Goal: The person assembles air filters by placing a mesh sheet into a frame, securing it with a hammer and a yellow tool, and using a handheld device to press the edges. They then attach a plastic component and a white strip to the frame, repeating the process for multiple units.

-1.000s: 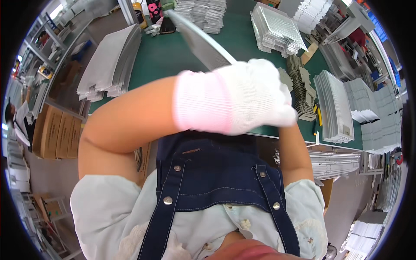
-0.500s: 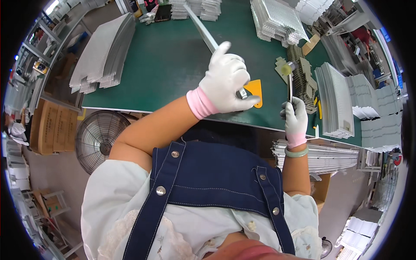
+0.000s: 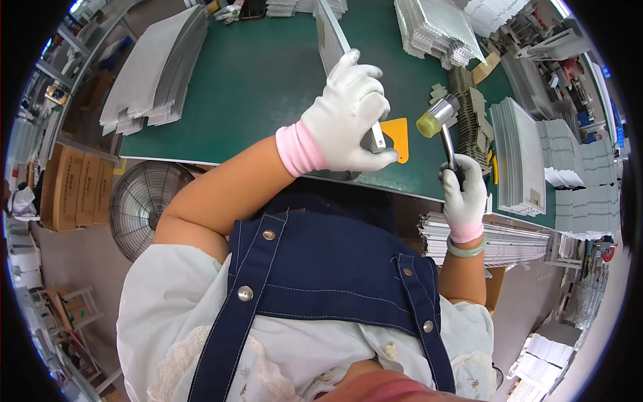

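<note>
In a white glove with a pink cuff, my left hand is closed around the edge of a thin, metal-framed mesh panel. The panel stands on edge over the table, its near end poking out beside my thumb. My gloved right hand grips the handle of a mallet with a silver head and a yellowish striking face. That head is raised above the table, apart from the panel. An orange-yellow flat plate lies beside my left hand. Behind the mallet is a row of greenish-grey stacked pieces.
Mesh sheets are stacked at the left of the green table. More silver panels lie at the back right, and framed panels on the right. A yellow-handled tool lies near them. A fan stands below left.
The mallet head has swung nearer and to the left, its yellow face now turned toward the panel. The panel in my left hand has turned, showing more of its mesh side.
</note>
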{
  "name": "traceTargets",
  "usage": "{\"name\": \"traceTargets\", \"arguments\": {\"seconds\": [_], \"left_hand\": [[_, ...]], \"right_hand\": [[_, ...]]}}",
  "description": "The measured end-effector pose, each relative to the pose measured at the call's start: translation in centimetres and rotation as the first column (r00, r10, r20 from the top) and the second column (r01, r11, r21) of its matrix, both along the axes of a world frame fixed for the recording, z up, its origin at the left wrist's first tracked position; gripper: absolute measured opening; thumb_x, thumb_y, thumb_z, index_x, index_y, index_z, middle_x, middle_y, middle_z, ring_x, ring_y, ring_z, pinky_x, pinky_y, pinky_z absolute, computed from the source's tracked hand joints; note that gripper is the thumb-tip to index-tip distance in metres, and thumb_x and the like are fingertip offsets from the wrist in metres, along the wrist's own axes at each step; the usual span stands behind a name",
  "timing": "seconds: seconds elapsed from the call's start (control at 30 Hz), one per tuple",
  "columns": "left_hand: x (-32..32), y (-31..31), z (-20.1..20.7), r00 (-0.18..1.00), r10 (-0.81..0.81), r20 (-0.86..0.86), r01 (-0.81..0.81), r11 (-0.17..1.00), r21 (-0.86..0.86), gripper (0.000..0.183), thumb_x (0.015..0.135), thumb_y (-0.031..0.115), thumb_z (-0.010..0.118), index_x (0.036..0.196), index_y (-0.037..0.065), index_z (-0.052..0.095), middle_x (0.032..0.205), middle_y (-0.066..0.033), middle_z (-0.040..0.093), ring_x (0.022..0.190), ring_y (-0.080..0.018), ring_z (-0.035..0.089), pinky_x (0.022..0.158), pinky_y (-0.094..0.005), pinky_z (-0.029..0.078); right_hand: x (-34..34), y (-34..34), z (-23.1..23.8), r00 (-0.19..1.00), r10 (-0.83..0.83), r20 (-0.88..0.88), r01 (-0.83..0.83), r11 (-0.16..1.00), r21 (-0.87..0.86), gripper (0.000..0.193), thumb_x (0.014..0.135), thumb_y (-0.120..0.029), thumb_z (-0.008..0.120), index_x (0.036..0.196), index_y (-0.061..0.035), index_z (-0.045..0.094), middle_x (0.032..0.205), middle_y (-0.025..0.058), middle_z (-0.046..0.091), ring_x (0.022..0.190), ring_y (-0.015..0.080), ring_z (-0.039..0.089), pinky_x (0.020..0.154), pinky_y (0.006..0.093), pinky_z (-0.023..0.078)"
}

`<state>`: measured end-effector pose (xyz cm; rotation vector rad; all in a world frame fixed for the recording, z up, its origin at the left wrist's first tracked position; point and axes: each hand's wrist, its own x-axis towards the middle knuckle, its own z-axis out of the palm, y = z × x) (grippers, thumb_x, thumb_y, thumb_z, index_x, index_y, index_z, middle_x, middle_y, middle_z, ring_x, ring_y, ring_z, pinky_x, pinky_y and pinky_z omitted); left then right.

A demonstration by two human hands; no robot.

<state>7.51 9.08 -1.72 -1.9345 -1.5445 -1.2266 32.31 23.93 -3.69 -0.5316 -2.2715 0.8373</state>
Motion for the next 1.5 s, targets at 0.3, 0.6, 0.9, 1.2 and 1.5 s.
{"name": "traceTargets", "arguments": {"seconds": [0.3, 0.6, 0.9, 1.2, 1.5], "left_hand": [[-0.3, 0.4, -0.1, 0.999, -0.045, -0.024, 0.046, 0.998, 0.036, 0.045, 0.058, 0.031, 0.084, 0.082, 0.011, 0.052, 0.088, -0.0091, 0.054, 0.1, -0.0352, 0.057, 0.109, -0.0653, 0.028], [-0.3, 0.5, 0.6, 0.996, -0.044, -0.072, 0.048, 0.997, 0.06, 0.05, 0.059, 0.044, 0.083, 0.079, 0.005, 0.059, 0.081, -0.0103, 0.055, 0.095, -0.0334, 0.057, 0.105, -0.059, 0.035], [-0.5, 0.6, 0.6, 0.993, -0.049, -0.107, 0.051, 0.999, 0.015, 0.056, 0.058, 0.046, 0.085, 0.084, 0.006, 0.056, 0.093, -0.0119, 0.057, 0.107, -0.0378, 0.057, 0.108, -0.0604, 0.033], [-0.4, 0.8, 0.4, 0.994, -0.051, -0.092, 0.051, 0.999, 0.004, 0.049, 0.061, 0.04, 0.084, 0.083, 0.006, 0.056, 0.089, -0.0108, 0.056, 0.104, -0.0369, 0.057, 0.108, -0.0619, 0.032], [-0.3, 0.9, 0.1, 0.997, -0.062, -0.051, 0.062, 0.998, 0.015, 0.043, 0.061, 0.035, 0.082, 0.082, 0.006, 0.058, 0.087, -0.0095, 0.055, 0.1, -0.0348, 0.057, 0.107, -0.0627, 0.033]], "right_hand": [[0.1, -0.9, 7.5, 0.993, 0.095, 0.069, -0.116, 0.886, 0.448, 0.033, 0.079, 0.003, 0.071, 0.111, -0.0023, 0.065, 0.093, 0.0138, 0.067, 0.08, 0.0271, 0.066, 0.072, 0.0334, 0.053], [-1.4, -1.7, 11.8, 0.956, 0.079, 0.283, -0.264, 0.652, 0.71, 0.046, 0.072, 0.005, 0.071, 0.117, -0.0061, 0.067, 0.09, 0.0119, 0.065, 0.077, 0.0289, 0.063, 0.068, 0.0359, 0.051], [-0.7, -1.7, 11.4, 0.971, 0.08, 0.227, -0.222, 0.666, 0.713, 0.043, 0.074, 0.006, 0.07, 0.116, -0.0064, 0.069, 0.09, 0.0114, 0.065, 0.076, 0.0281, 0.064, 0.067, 0.0348, 0.051], [-0.5, -1.9, 11.4, 0.968, 0.094, 0.233, -0.228, 0.717, 0.659, 0.044, 0.074, 0.007, 0.07, 0.117, -0.0043, 0.068, 0.089, 0.0121, 0.065, 0.078, 0.0278, 0.063, 0.068, 0.0346, 0.051], [0.2, -2.1, 12.3, 0.986, 0.014, 0.165, -0.112, 0.788, 0.605, 0.043, 0.079, 0.007, 0.069, 0.121, -0.0034, 0.066, 0.098, 0.0123, 0.067, 0.085, 0.0241, 0.066, 0.076, 0.0316, 0.051]]}}
